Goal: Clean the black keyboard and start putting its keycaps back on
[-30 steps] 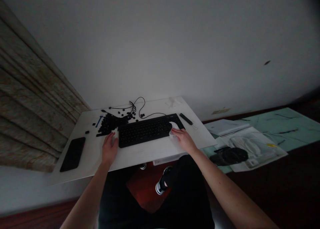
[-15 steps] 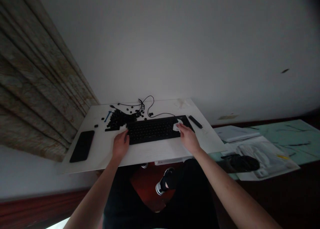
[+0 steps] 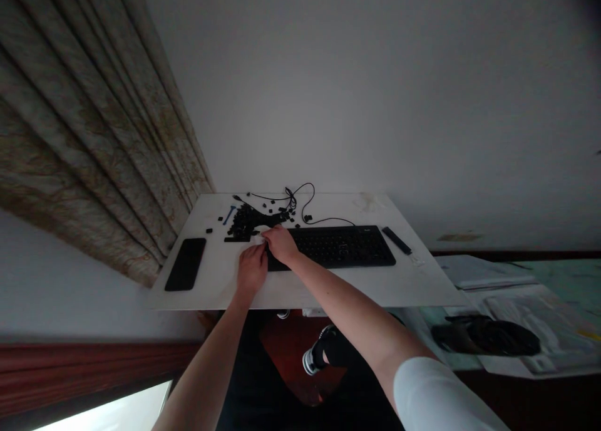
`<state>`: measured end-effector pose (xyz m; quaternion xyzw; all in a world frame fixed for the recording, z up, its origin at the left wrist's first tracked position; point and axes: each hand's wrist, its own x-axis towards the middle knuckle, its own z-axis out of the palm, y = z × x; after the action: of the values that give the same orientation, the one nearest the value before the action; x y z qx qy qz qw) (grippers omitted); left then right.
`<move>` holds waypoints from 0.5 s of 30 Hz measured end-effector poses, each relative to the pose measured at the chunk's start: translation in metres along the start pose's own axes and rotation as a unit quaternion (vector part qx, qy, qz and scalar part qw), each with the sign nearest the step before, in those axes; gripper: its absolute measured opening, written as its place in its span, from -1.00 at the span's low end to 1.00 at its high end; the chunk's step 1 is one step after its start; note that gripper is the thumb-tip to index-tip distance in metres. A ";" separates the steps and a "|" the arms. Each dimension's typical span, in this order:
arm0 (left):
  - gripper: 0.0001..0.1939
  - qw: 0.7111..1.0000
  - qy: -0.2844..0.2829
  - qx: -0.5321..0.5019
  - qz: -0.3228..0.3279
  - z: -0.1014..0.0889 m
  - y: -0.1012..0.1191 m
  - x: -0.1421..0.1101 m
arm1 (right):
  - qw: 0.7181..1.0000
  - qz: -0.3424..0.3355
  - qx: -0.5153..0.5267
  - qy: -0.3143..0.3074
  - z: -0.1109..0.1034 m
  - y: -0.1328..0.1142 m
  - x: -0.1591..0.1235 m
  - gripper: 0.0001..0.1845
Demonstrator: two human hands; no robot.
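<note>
A black keyboard (image 3: 345, 247) lies across the white table (image 3: 328, 287), its cable (image 3: 300, 202) trailing toward the wall. A heap of loose black keycaps (image 3: 246, 221) sits off its left end. My left hand (image 3: 252, 269) rests at the keyboard's left edge, fingers curled against it. My right hand (image 3: 280, 243) has crossed over to the keyboard's left end, beside the keycap heap, fingers bent down on the surface. What it holds, if anything, is hidden.
A black phone (image 3: 186, 263) lies at the table's left. A slim black bar (image 3: 397, 240) lies right of the keyboard, a small blue tool (image 3: 228, 215) near the keycaps. Curtains (image 3: 94, 136) hang at left. Papers and a dark bag (image 3: 486, 337) lie on the floor at right.
My right hand moved from the keyboard's right end, where it held a white cloth, across to the left end. The cloth is out of sight. The view shifted left.
</note>
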<state>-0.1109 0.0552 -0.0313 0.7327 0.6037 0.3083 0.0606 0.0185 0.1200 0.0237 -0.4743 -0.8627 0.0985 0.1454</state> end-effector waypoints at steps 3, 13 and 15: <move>-0.63 1.000 0.005 0.001 0.000 0.000 0.001 -0.001 | 0.998 0.004 -0.060 -0.004 -0.003 0.006 -0.003 -0.69; -0.62 1.000 0.012 -0.001 -0.004 0.002 0.001 -0.001 | 0.992 0.030 -0.122 -0.012 -0.036 0.094 -0.061 -0.61; -0.61 1.000 0.013 -0.001 -0.005 0.002 0.001 -0.001 | 0.989 0.040 -0.140 -0.013 -0.046 0.115 -0.076 -0.59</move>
<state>-0.1087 0.0547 -0.0329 0.7253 0.6081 0.3180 0.0549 0.1638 0.1178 0.0194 -0.5231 -0.8500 -0.0114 0.0617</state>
